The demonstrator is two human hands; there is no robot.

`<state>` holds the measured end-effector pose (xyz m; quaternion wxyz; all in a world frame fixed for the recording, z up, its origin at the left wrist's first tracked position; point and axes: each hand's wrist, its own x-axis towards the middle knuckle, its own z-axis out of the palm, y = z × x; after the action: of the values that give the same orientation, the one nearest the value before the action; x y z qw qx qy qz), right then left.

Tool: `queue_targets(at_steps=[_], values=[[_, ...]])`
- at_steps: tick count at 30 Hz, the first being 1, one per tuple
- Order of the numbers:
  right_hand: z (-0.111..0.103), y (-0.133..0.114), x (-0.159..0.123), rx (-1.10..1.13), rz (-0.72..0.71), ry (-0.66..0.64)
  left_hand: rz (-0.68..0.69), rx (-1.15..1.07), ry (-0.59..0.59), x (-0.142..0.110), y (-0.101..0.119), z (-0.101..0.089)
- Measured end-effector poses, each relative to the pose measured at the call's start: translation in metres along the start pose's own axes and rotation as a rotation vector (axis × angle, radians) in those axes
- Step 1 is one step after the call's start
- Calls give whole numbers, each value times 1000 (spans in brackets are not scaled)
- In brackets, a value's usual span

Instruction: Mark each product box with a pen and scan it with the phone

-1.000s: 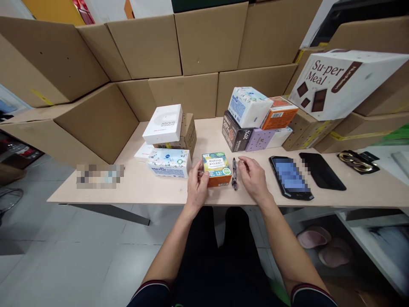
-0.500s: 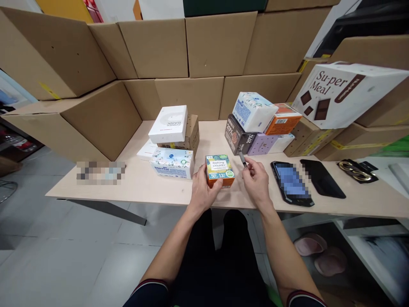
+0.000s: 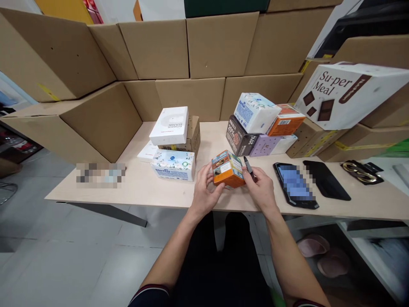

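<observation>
A small orange and green box [image 3: 227, 169] is tilted up off the table's front edge, held between both hands. My left hand [image 3: 204, 192] grips its left side with fingers curled. On the box's right side rests my right hand [image 3: 260, 187], which is closed around a black pen [image 3: 248, 166] with the pen's tip pointing up and away. To the left lies a blue and white tissue pack [image 3: 173, 164] beside the box.
A white power bank box [image 3: 170, 125] sits on a small carton at the back left. Stacked product boxes [image 3: 255, 123] stand at back right. Two phones [image 3: 295, 185] lie right of my hands. Cardboard cartons wall the beige table [image 3: 143, 187].
My right hand picked the pen up from the table and moved to the box. My left hand lifted and tilted the orange box so its orange side faces up.
</observation>
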<state>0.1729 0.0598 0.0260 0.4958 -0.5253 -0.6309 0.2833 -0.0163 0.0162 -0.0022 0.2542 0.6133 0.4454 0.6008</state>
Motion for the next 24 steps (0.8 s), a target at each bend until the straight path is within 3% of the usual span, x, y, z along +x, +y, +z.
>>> queue_targets(at_steps=[3,9,15,21,24], values=[[3,9,1,34,58,-14,20,-54,39,-4,-5,1],[5,9,0,157,126,27,-90,56,50,-1,1,-2],[9,-3,-2,267,136,-73,18,170,-72,4,7,-7],[21,6,-4,295,150,-58,123,196,13,1,11,-7],[23,11,-3,297,156,-35,105,134,46,-1,11,-6]])
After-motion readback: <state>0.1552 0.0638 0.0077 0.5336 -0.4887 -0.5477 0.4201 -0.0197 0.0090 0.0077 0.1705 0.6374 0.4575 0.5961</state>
